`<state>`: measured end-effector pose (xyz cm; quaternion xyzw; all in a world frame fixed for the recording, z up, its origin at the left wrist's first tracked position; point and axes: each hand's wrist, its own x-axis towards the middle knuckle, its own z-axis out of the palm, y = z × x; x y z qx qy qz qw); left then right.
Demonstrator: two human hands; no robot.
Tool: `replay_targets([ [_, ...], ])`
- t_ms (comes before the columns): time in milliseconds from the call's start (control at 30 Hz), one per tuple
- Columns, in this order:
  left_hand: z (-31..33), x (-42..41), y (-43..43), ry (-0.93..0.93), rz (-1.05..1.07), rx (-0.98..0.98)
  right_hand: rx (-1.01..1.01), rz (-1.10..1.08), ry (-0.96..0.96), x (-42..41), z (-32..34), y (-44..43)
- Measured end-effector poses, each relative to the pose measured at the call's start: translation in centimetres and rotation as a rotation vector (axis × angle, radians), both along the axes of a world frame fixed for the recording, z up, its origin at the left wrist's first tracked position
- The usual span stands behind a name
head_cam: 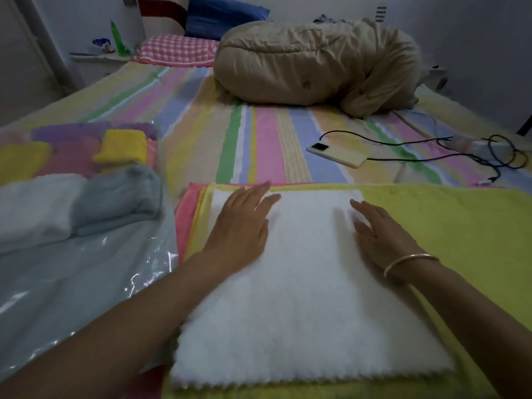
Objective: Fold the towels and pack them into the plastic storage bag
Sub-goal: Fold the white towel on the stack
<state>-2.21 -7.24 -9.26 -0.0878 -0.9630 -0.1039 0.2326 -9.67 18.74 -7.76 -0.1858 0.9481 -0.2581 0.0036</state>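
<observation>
A white towel (305, 298) lies folded in front of me on top of a spread yellow towel (460, 226), with a pink towel (182, 226) edge showing beneath at the left. My left hand (244, 223) lies flat on the white towel's far left part, fingers straight. My right hand (380, 228), with a bangle at the wrist, rests flat on its far right part. At the left lies the clear plastic storage bag (80, 269), holding folded yellow, purple, pink, white and grey towels.
All of this sits on a bed with a striped cover (259, 133). A phone (336, 154) with black cables lies at the right middle. A bundled tan quilt (316, 61) and pillows sit at the far end.
</observation>
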Motion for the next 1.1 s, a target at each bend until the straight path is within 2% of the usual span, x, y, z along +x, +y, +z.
replay_targets([
  [133, 2.1, 7.2, 5.1, -0.092, -0.355, 0.107, 0.103, 0.072, 0.051, 3.3, 0.1, 6.1],
  [233, 3.4, 10.9, 7.6, -0.157, -0.401, 0.214, 0.094, 0.184, 0.071, 6.0, -0.3, 9.6],
  [333, 3.0, 12.8, 8.8, -0.206, -0.337, 0.236, 0.014, 0.287, 0.067, 8.7, -0.6, 11.7],
  [433, 1.8, 13.8, 9.8, -0.231, -0.236, 0.151, -0.044, 0.33, 0.088, 10.9, -0.9, 12.6],
  [600, 0.8, 14.6, 11.8, -0.152, -0.111, 0.02, -0.254, 0.33, 0.241, 12.9, -1.5, 11.7],
  [733, 0.6, 15.0, 12.4, -0.083, -0.059, 0.009, -0.412, 0.268, 0.299, 12.4, -1.3, 10.4],
  [933, 1.3, 16.1, 8.4, -0.071, 0.164, -0.021, -0.57, 0.167, 0.28, 10.8, -0.2, 8.2],
  [1100, 2.4, 17.7, 2.8, -0.053, 0.301, 0.049, -0.646, 0.106, 0.263, 9.7, 0.5, 7.1],
])
